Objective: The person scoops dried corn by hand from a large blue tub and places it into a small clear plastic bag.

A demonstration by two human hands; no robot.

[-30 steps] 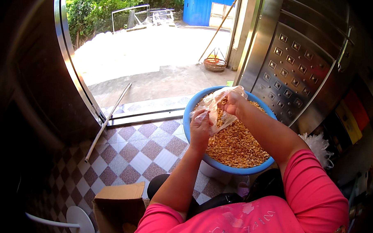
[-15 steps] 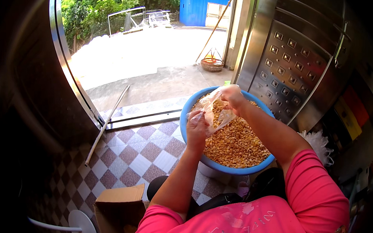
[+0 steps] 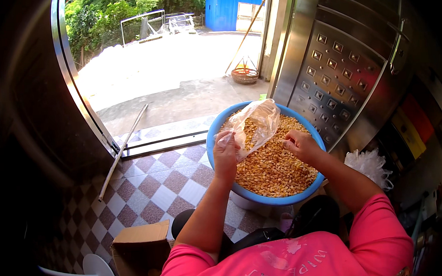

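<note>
My left hand (image 3: 225, 153) is closed on the near-left corner of a crumpled clear plastic bag (image 3: 257, 122), which lies over yellow corn kernels (image 3: 273, 172) in a wide blue tub (image 3: 264, 199). My right hand (image 3: 301, 146) hovers at the kernels just right of the bag, apart from it, with fingers curled together; whatever is between its fingertips is too small to make out.
Beyond the open steel door (image 3: 336, 80) stand a woven basket (image 3: 245, 76) and a leaning pole. A white pipe (image 3: 122, 153) lies by the threshold on the checkered floor. A cardboard box (image 3: 139, 248), a round white base (image 3: 99, 271) and bundled plastic bags (image 3: 365, 167) are nearby.
My right hand has left the bag and moved down and to the right, toward the kernels. My left hand still holds the bag, slightly further left in view.
</note>
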